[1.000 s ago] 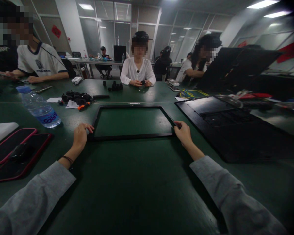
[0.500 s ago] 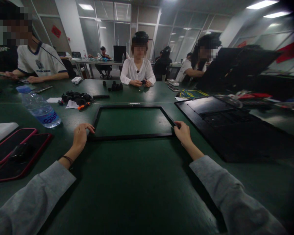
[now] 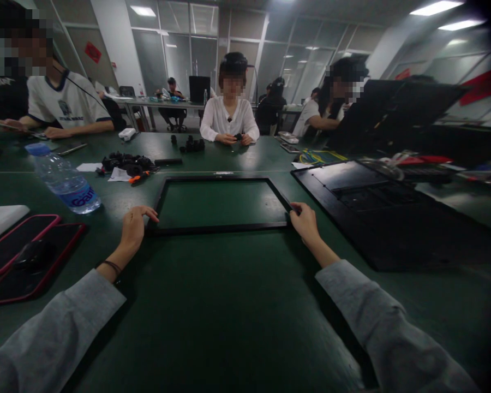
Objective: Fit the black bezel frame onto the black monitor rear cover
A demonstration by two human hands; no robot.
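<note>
A thin black rectangular frame, like a monitor bezel (image 3: 221, 230), lies on the green table (image 3: 213, 305), and the tabletop shows through its opening. My left hand (image 3: 136, 225) is closed on its left side near the front corner, fingers bent over the edge. At the right side my right hand (image 3: 305, 221) grips the frame between thumb and fingers, also near the front corner. The undersides of both hands are hidden. To the right of the frame lies a large black panel (image 3: 393, 218), apart from my right hand.
A water bottle (image 3: 71, 188) stands at the left, behind red-edged phone-like devices (image 3: 8, 289) with a black mouse-like object (image 3: 35, 254) on them. Dark tangled gear (image 3: 125, 162) lies farther back. A person (image 3: 229, 120) sits opposite. A dark screen (image 3: 396, 114) rises at the right.
</note>
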